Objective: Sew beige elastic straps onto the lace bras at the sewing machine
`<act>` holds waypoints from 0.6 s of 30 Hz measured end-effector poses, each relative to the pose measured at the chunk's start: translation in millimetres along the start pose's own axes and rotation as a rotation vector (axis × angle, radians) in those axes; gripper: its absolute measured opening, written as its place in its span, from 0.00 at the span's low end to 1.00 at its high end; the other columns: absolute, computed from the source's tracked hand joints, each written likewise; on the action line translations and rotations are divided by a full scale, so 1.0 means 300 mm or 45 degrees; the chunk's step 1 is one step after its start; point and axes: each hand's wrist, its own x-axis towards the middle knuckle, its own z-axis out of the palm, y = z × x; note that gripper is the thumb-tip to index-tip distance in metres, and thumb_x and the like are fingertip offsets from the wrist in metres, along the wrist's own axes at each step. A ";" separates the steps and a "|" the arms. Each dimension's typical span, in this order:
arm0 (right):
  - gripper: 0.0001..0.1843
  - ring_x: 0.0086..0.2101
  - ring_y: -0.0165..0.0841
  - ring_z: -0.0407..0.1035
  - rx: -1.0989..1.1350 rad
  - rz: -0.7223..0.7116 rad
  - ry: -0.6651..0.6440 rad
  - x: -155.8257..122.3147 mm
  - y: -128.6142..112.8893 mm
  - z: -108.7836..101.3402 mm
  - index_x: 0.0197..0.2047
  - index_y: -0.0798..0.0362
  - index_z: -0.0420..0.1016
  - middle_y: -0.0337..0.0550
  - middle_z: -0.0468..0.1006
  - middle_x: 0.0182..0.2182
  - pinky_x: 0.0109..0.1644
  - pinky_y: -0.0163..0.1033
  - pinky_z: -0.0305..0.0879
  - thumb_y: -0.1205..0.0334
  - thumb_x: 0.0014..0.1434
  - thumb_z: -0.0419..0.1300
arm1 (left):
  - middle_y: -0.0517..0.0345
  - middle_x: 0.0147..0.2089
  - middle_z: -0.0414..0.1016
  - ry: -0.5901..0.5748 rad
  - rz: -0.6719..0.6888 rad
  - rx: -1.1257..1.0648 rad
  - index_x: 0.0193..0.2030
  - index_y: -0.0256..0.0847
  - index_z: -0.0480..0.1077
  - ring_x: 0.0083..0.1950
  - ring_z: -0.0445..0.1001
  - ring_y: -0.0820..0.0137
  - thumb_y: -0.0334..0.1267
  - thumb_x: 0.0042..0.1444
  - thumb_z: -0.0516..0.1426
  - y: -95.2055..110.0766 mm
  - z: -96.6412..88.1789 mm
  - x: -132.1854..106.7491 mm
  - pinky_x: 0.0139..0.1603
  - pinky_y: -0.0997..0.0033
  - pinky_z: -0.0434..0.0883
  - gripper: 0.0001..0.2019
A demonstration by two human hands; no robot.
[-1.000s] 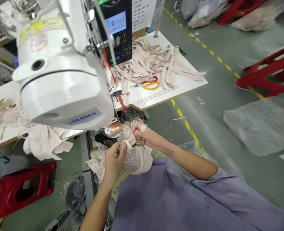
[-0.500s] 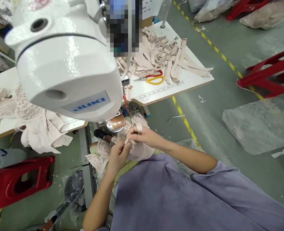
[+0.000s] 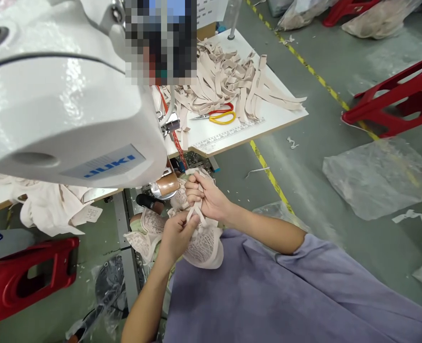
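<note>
A beige lace garment [image 3: 204, 245] lies in my lap under the white sewing machine [image 3: 67, 100]. My left hand [image 3: 177, 236] is closed, pinching the garment's edge and a thin beige strap [image 3: 195, 212]. My right hand [image 3: 205, 195] is curled into a fist round the upper part of the same strap, just above the left hand. More lace of the garment [image 3: 146, 228] hangs to the left of my hands.
A heap of beige straps [image 3: 228, 78] and red-and-yellow scissors [image 3: 220, 114] lie on the white table [image 3: 268, 125] behind. Beige cloth [image 3: 53, 209] hangs off the table at left. Red plastic stools [image 3: 25, 276] [image 3: 400, 97] and clear plastic bags [image 3: 378, 176] sit on the green floor.
My right hand has closed from a fingertip pinch into a fist round the strap and risen slightly. My left hand stays pinched on the garment. The view has shifted closer to the machine.
</note>
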 end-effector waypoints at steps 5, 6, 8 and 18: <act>0.17 0.34 0.27 0.72 -0.711 0.206 -0.060 -0.052 -0.011 -0.096 0.40 0.55 0.74 0.40 0.77 0.34 0.37 0.31 0.70 0.52 0.55 0.70 | 0.64 0.23 0.59 0.047 -0.029 -0.100 0.25 0.40 0.62 0.26 0.57 0.75 0.52 0.63 0.54 -0.001 -0.005 -0.004 0.28 0.74 0.57 0.20; 0.18 0.32 0.27 0.71 -0.835 0.236 -0.082 -0.061 -0.018 -0.112 0.40 0.55 0.75 0.40 0.77 0.33 0.35 0.31 0.68 0.50 0.55 0.70 | 0.64 0.24 0.59 0.055 -0.035 -0.091 0.26 0.40 0.64 0.26 0.57 0.75 0.51 0.63 0.54 0.004 -0.005 -0.007 0.28 0.74 0.57 0.19; 0.19 0.26 0.24 0.66 -1.036 0.143 -0.078 -0.071 -0.044 -0.132 0.38 0.57 0.77 0.37 0.75 0.27 0.30 0.30 0.63 0.49 0.54 0.70 | 0.64 0.23 0.58 0.081 -0.037 -0.061 0.26 0.40 0.64 0.26 0.56 0.75 0.51 0.62 0.55 0.015 -0.009 -0.012 0.27 0.74 0.56 0.19; 0.16 0.40 0.34 0.74 -1.496 0.132 -0.369 -0.104 -0.158 -0.018 0.41 0.55 0.82 0.44 0.80 0.39 0.46 0.39 0.69 0.51 0.56 0.69 | 0.65 0.22 0.52 0.144 -0.057 0.101 0.22 0.41 0.57 0.26 0.51 0.76 0.50 0.59 0.56 0.032 -0.040 -0.011 0.26 0.73 0.50 0.21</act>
